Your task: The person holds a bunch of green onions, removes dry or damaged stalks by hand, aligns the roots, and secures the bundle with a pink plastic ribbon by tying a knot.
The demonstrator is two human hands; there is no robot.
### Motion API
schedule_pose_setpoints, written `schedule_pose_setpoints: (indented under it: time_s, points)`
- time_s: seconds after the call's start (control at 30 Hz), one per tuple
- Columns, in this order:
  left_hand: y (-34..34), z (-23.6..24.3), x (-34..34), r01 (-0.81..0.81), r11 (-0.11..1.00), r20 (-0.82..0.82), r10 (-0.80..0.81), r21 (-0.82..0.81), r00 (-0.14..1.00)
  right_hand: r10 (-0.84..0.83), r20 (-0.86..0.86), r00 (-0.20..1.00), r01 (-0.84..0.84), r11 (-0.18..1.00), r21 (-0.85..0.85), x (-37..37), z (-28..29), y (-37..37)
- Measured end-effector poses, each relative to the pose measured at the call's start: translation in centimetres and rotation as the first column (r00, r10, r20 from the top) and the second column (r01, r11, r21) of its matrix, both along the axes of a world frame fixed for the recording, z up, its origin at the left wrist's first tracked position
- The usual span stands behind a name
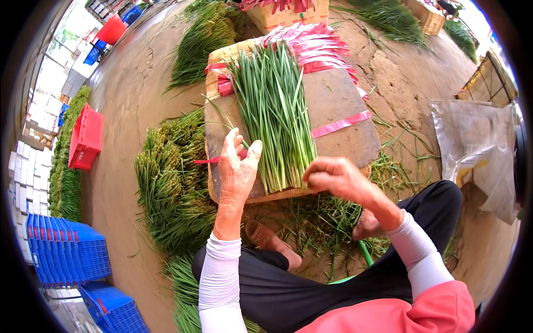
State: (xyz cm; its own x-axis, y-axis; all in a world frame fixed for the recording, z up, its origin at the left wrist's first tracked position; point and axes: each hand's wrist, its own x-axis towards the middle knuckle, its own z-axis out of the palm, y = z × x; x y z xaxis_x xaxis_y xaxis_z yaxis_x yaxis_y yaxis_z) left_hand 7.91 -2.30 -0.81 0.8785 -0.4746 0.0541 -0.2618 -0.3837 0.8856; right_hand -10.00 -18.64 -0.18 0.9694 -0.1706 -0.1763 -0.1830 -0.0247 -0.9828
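From the head camera, a sheaf of green chive stalks [275, 116] is lying lengthwise on a wooden board [338, 105] serving as a bench, its cut ends pointing at the person. The left hand [237, 166] is resting just left of those ends, its fingers [232, 141] spread loosely, holding nothing, beside a pink strip [206, 160]. The right hand [333, 176] is touching the stalk ends, its fingers curled narrow against them. A bundled pile of chives [172, 177] is lying further left, on the ground.
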Motion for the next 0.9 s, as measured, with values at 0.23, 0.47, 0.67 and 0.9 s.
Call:
schedule_pose_setpoints:
  time_s: [0.23, 0.47, 0.67, 0.9]
  points:
    - [1.5, -0.5, -0.3, -0.013, 1.0, -0.06, 0.014, 0.01, 0.998, 0.29, 0.074, 0.954, -0.252, 0.91, -0.328, 0.2, 1.6, 4.6]
    - [1.9, -3.2, -1.3, 0.108, 0.935, 0.332, -0.225, 0.337, 0.916, 0.013, 0.446, 0.895, 0.273, 0.775, -0.57, 6.9, 1.9, 3.9]
    - [1.0, -3.3, -2.7, 0.216, 0.956, 0.267, -0.265, 0.199, 0.927, 0.336, 0.446, 0.83, 0.31, 0.387, -0.869, 13.5, -1.7, 3.3]
    - [4.2, -1.6, -3.3, 0.149, 0.982, 0.236, -0.173, 0.118, 0.956, 0.356, 0.287, 0.889, 0.204, 0.254, -0.945, 15.9, -4.1, 1.3]
